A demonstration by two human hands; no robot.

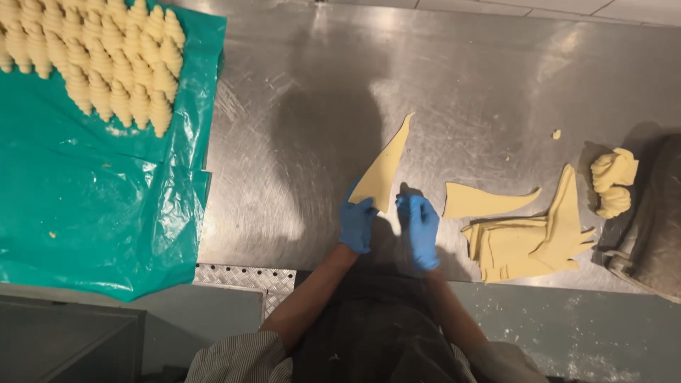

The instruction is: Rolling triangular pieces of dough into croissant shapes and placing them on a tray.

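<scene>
A long pale dough triangle [385, 167] lies on the steel table [305, 128], its tip pointing away from me. My left hand [357, 223], in a blue glove, rests on the triangle's wide near end at the left corner. Just to the right, my right hand [420, 227], also in a blue glove, sits with fingers curled at the triangle's near edge. Whether it touches the dough I cannot tell.
A stack of cut dough triangles [525, 241] lies to the right, one loose piece [482, 201] beside it. Dough scraps [613, 181] sit at the far right next to a dark cloth [656, 213]. Rolled croissants [106, 57] fill a green plastic sheet [92, 191] on the left.
</scene>
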